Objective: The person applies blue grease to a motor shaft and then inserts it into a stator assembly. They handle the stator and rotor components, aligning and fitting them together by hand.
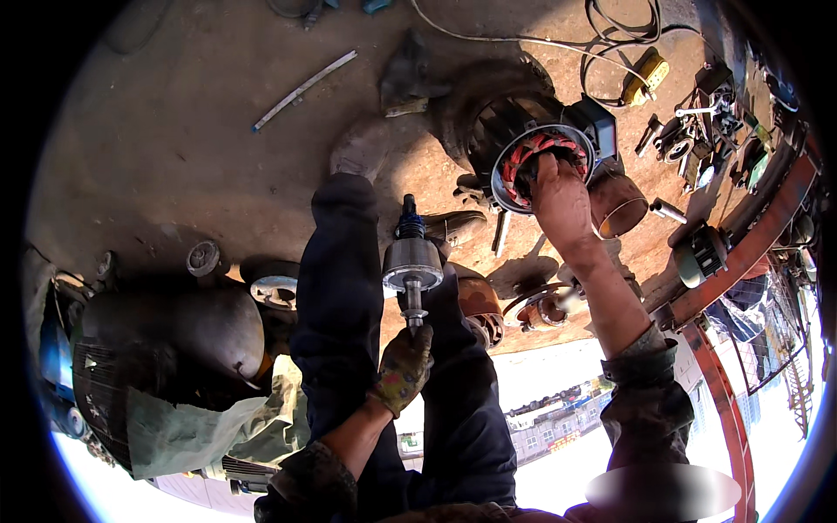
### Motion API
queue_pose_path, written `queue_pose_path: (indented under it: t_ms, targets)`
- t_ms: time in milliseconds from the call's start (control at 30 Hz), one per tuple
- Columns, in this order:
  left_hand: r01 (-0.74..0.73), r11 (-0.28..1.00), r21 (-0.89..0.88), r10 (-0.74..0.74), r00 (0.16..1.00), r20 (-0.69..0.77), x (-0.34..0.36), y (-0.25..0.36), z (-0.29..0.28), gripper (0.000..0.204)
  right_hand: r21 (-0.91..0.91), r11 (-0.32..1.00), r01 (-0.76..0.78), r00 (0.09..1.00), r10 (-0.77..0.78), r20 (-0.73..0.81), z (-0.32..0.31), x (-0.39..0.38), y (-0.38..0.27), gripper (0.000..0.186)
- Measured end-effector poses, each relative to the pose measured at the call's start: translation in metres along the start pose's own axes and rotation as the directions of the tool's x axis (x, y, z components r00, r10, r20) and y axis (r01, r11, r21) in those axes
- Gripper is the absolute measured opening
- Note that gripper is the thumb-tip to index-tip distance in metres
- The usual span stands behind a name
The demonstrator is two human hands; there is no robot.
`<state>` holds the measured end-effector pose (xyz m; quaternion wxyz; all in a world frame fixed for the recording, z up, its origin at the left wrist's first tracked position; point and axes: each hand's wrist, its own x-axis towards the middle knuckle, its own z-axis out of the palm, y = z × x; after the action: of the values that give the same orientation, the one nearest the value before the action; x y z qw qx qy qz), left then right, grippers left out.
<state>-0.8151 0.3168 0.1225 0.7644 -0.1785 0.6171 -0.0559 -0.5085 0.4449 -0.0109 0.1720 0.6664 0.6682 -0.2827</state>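
My left hand (404,370), in a patterned work glove, is closed round the near end of the shaft of a motor rotor (411,258). The rotor is a bright metal cylinder on a stepped shaft, held between my legs, its far shaft end pointing away. My bare right hand (561,199) reaches into the open end of a motor housing (508,122) lying on the ground ahead to the right. Red-wrapped windings (567,145) ring the inside of that opening. The fingers of my right hand are hidden inside it, so whether they grip anything does not show.
Beside the housing lie a rusty cylinder (617,207) and a short metal tube (667,210). Tools (697,131) and a green motor (697,258) sit at the right, by a red metal frame (732,277). A large dark cylinder (187,327) stands at the left.
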Motion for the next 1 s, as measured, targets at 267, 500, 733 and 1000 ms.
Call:
queue_pose_path:
  t_ms: [267, 500, 733, 1000]
  targets:
    - [-0.013, 0.998, 0.069, 0.015, 0.999, -0.028, 0.002, 0.004, 0.0, 0.027, 0.504, 0.864, 0.017, 0.995, 0.035, -0.094, -0.027, -0.033, 0.017, 0.026]
    - [0.025, 0.98, 0.2, -0.004, 0.994, -0.105, -0.002, 0.007, 0.003, 0.029, 0.759, 0.495, -0.424, 0.822, 0.562, 0.093, -0.006, -0.167, 0.036, 0.027]
    - [0.071, 0.964, 0.257, -0.023, 0.983, -0.184, -0.002, 0.005, 0.009, 0.024, 0.759, 0.374, -0.533, 0.675, 0.729, 0.115, 0.128, -0.218, 0.04, 0.043]
    - [0.147, 0.946, 0.289, -0.143, 0.989, -0.034, -0.005, 0.001, -0.028, 0.026, 0.824, -0.094, -0.558, 0.309, 0.899, 0.312, 0.239, -0.21, 0.054, 0.04]
